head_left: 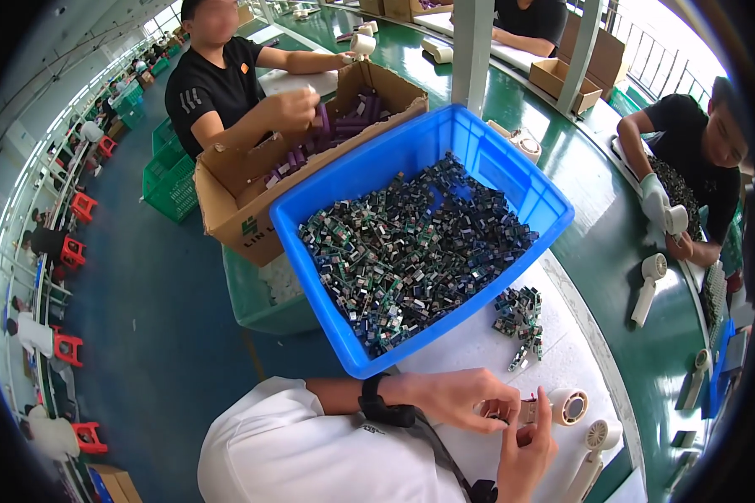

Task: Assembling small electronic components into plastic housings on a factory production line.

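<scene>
Lower right, at beige fan (pixel 570 407), small dark part (pixel 498 416) seems pinched by left hand (pixel 463 398), right hand (pixel 528 448) closure can't be told; part could be dropped if hands collide.

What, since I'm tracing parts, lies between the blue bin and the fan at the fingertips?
A pile of circuit boards on the white mat lies between bin and fan in the head view.

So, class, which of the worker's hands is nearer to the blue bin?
Left. The left hand is just below the blue bin in view; the right hand is farther off, lower and to the right.
</scene>
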{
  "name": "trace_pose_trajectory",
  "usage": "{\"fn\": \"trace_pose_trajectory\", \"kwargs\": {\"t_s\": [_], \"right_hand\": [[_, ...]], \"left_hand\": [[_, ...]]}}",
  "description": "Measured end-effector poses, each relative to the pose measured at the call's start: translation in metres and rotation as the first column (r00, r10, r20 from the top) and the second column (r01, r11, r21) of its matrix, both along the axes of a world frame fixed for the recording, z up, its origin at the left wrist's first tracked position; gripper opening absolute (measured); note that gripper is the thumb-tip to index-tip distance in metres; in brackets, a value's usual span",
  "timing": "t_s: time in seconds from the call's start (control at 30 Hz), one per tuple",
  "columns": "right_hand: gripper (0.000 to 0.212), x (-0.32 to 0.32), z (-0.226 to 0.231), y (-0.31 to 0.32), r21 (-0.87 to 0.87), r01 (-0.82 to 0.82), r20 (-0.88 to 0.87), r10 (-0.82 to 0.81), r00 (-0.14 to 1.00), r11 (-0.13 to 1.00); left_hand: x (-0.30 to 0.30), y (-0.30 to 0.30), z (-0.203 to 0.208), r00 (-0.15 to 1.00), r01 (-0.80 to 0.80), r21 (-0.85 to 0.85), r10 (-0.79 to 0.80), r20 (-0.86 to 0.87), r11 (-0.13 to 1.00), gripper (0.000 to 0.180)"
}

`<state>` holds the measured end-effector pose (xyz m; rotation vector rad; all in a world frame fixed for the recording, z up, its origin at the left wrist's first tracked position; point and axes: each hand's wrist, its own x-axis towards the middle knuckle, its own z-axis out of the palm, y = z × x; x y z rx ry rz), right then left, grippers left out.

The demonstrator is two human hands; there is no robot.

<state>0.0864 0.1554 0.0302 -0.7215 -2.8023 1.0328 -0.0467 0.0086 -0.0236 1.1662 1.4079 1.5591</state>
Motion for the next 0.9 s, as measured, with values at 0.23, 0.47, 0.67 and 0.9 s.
{"fn": "trace_pose_trajectory", "kwargs": {"t_s": [0.23,0.47,0.67,0.9], "right_hand": [[0.030,-0.003,-0.010,0.010,0.017,0.075,0.042,-0.076,0.996,0.997],[0.018,0.011,-0.016,0.009,0.107,-0.012,-0.222,0.036,0.974,0.994],[0.025,0.019,-0.015,0.021,0.126,-0.106,-0.205,0.130,0.970,0.986],[0.014,0.028,-0.025,0.013,0.022,-0.062,-0.319,0.066,0.945,0.998]], "left_hand": [[-0.001,-0.002,0.006,0.996,0.078,-0.001,-0.078,-0.044,0.997,0.016],[0.005,0.001,0.016,0.940,0.264,-0.081,-0.275,-0.202,0.961,0.013],[-0.002,-0.002,0.008,0.924,0.322,-0.174,-0.349,-0.155,0.930,0.014],[-0.004,0.000,0.017,0.902,0.391,-0.264,-0.424,-0.081,0.882,0.015]]}}
